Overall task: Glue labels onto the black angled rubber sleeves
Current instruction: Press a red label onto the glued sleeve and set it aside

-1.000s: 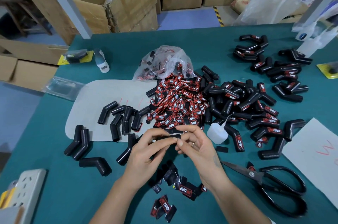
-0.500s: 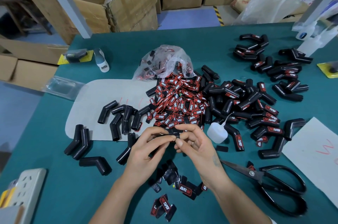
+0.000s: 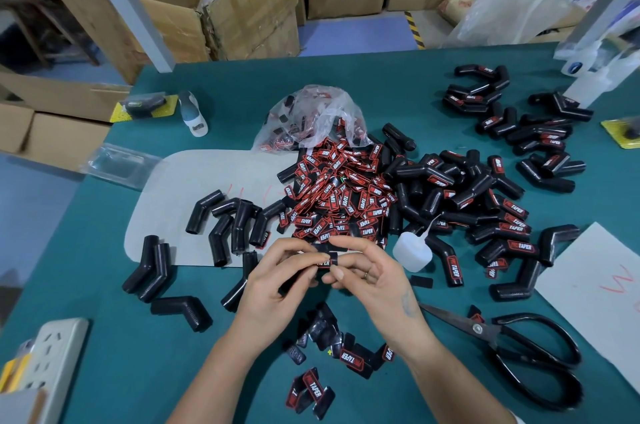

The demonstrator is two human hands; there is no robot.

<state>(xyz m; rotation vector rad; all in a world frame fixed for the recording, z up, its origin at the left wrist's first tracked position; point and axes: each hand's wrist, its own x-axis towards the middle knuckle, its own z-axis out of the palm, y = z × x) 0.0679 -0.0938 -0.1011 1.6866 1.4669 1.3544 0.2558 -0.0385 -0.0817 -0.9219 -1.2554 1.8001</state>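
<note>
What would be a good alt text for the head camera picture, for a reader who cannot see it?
Two hands, left hand and right hand, hold a black rubber sleeve with a label over a green table. Behind them lie a pile of red and black labels and many sleeves; a glue bottle and scissors lie to the right.

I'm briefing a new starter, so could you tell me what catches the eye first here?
The heap of red-and-black labels at the table's centre stands out first. Right of it sprawl labelled black sleeves. In front, the left hand and right hand hold one sleeve together.
</note>
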